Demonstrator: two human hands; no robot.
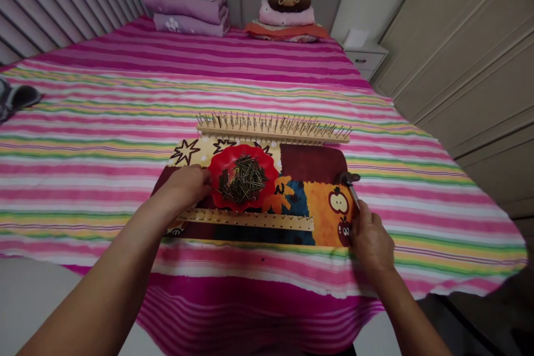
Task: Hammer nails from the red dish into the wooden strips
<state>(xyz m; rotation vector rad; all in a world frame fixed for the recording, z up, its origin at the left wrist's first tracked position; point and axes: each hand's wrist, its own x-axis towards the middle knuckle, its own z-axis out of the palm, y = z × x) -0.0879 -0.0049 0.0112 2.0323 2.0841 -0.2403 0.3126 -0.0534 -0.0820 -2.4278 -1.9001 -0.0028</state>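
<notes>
A red scalloped bowl [270, 189] full of loose nails [244, 178] sits on a patterned mat [312, 164]. My left hand [192, 186] is at the bowl's left side, its fingers closed at the rim; the fingertips are partly hidden. In my right hand [373, 236], at the mat's right edge, is a hammer [353, 192], gripped by the handle with its head pointing away from me. In front of the bowl lies a narrow wooden strip [271, 221] with small nails along it. My left forearm passes near its left end.
Behind the bowl, a longer wooden strip [275, 134] bristles with upright nails. A striped cloth [125, 178] covers the bed under everything. Folded purple bedding [189, 11] and a pink stack [287, 14] sit at the far end. A dark grey item [19, 97] lies far left.
</notes>
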